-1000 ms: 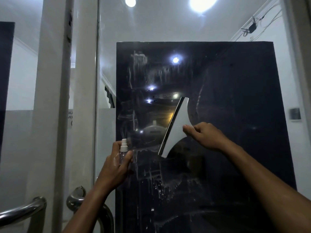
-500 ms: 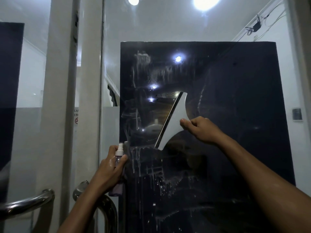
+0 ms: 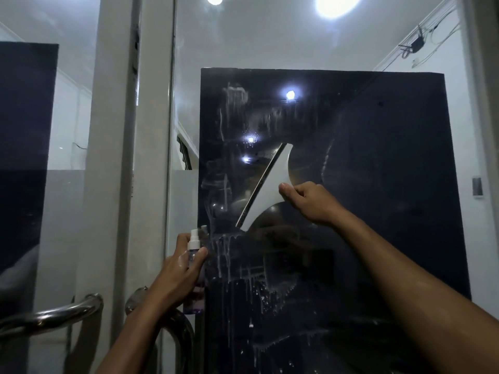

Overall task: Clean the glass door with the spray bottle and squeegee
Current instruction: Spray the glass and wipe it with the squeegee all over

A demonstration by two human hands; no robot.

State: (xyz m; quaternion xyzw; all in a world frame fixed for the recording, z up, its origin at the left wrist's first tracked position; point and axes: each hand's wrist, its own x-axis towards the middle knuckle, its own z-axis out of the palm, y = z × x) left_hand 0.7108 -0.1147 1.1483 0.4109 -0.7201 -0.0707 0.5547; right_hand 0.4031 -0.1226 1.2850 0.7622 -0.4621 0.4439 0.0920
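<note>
Spray bottle (image 3: 195, 255) in left hand (image 3: 175, 276) fingers — squeegee (image 3: 267, 184) pinched by right hand (image 3: 310, 202) — against wet glass door (image 3: 378, 157).

Glass door (image 3: 378, 157) glossy, wet streaks. My squeegee (image 3: 267, 190): matt white plastic. Spray bottle (image 3: 194, 255) clear plastic. Handles (image 3: 54, 317) left of it: polished metal.

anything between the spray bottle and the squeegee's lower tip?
In the head view, no object: only wet glass door with white drips running down between the spray bottle in the left hand and the squeegee held by the right hand.
</note>
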